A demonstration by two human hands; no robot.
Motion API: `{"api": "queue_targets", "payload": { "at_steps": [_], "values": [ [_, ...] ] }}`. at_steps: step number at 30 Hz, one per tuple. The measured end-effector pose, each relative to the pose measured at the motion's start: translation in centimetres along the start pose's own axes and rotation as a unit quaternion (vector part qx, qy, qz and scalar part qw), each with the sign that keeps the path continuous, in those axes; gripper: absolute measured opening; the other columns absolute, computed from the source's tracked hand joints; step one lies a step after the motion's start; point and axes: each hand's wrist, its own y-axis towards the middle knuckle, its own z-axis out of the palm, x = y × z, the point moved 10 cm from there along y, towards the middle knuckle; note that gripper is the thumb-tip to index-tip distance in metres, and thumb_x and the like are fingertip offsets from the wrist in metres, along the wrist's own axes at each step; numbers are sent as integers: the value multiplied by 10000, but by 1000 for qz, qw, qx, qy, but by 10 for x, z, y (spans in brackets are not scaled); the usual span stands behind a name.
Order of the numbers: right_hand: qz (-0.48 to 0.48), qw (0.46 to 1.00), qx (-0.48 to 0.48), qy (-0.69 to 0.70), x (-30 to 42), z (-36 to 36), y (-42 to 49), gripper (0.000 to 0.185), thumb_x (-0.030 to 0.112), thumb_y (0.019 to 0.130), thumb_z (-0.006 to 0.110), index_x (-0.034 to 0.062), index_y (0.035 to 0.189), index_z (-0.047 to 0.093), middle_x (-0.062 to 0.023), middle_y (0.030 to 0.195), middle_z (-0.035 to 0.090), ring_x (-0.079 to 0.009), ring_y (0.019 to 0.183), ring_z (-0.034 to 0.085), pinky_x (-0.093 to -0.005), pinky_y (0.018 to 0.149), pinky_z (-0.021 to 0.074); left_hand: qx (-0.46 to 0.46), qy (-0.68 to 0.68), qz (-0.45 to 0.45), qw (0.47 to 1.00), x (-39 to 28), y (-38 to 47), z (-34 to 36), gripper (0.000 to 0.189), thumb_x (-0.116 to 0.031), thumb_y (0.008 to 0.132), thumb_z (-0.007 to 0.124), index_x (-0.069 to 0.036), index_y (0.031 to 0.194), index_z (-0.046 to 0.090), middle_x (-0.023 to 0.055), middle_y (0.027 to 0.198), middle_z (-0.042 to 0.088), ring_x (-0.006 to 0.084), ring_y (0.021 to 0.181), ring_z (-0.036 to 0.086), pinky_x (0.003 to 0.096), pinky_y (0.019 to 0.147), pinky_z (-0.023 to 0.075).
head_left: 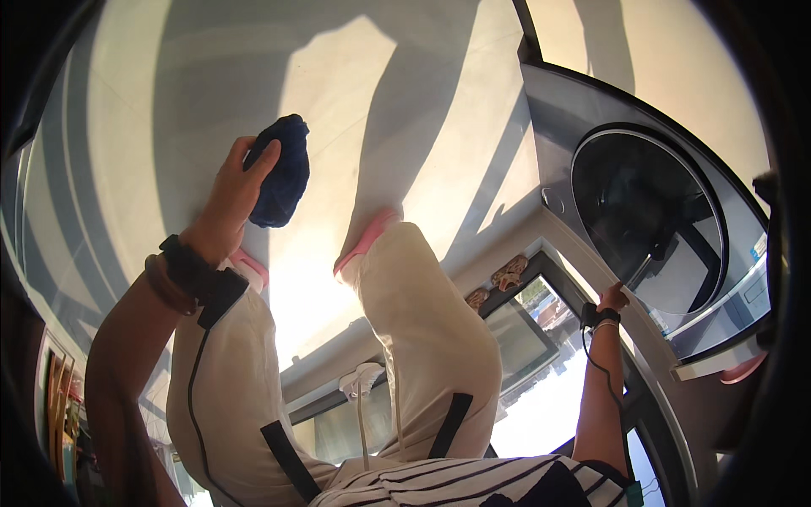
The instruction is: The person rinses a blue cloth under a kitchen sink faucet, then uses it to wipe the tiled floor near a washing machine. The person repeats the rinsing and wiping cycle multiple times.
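My left hand grips a bunched dark navy cloth item, held up above the floor with the thumb across its near side. How the cloth is folded and what kind of piece it is do not show. On the other side, my right arm reaches out to a front-loading washing machine. There, my right hand is by the rim of the round dark glass door. Its fingers are small and partly hidden, so contact with the rim is unclear. Both wrists carry black strapped devices with cables.
Pale floor with strong sunlight and shadow lies before me. Pink slippers are on my feet. A white sneaker and a patterned pair of shoes rest along the window ledge. Window panes are behind my legs.
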Motion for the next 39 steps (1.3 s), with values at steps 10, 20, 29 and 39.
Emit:
{"api": "queue_targets", "payload": {
  "at_steps": [10,20,29,39],
  "values": [
    [101,989,-3,-111,-58,-28,46,444,329,839,725,62,1171,600,-138,1124,681,-347,1039,668,-624,895,470,191,485,513,682,-56,12,-24,683,106,836,476,37,1497,317,294,1221,443,471,1049,496,436,951,428],
    [248,950,-164,-94,-136,-25,35,331,321,832,698,173,1128,695,-44,1286,650,-263,1151,629,-654,1060,288,59,103,39,992,-11,66,-23,430,-387,1029,529,-3,1221,547,89,1199,619,190,1070,606,310,964,460],
    [298,911,-150,242,-177,-63,0,750,249,858,625,55,1462,224,-217,1355,539,-380,1260,515,-406,1075,397,117,206,76,968,-10,72,26,477,-423,1031,506,2,1248,515,95,1097,623,165,966,616,315,819,507],
    [332,634,-453,532,-185,-102,-50,243,242,832,616,55,907,752,-155,907,742,-341,860,725,-432,724,571,163,133,62,976,-5,71,37,456,-385,1060,448,3,1288,527,84,1143,620,184,1011,618,326,889,500]
  ]
}}
